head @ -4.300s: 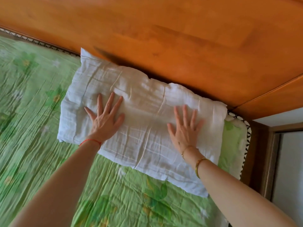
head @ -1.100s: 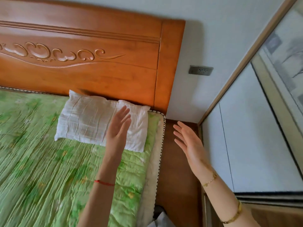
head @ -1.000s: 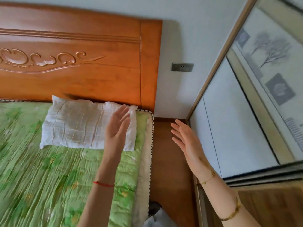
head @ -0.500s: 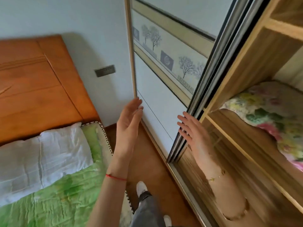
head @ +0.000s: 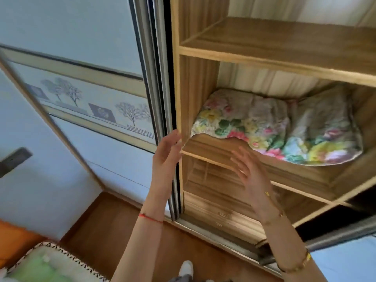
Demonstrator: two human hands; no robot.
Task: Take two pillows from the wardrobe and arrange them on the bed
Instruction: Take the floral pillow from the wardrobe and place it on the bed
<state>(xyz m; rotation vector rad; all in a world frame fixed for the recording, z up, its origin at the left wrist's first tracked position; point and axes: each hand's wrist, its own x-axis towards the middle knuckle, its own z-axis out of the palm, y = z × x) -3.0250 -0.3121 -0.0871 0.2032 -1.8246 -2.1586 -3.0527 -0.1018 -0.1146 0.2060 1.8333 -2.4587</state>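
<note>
A floral pillow (head: 280, 127) lies on a middle shelf of the open wooden wardrobe (head: 284, 58). Both my hands are raised in front of the wardrobe, below and left of the pillow, and touch nothing. My left hand (head: 165, 159) has its fingers straight and stands by the wardrobe's left edge. My right hand (head: 251, 178) is spread open in front of the shelf below the pillow. A corner of the bed (head: 40, 263) with its green cover shows at the bottom left. The white pillow is out of view.
The sliding wardrobe door (head: 91, 102) with a tree pattern stands pushed to the left. Brown wooden floor (head: 142, 231) lies between bed and wardrobe. My white shoe (head: 186, 268) shows at the bottom. The upper shelf (head: 284, 41) holds nothing visible.
I let go of the white pillow laid at the headboard, turned right from the bed and now face the open wardrobe. Both hands rose toward the shelf with the floral pillow.
</note>
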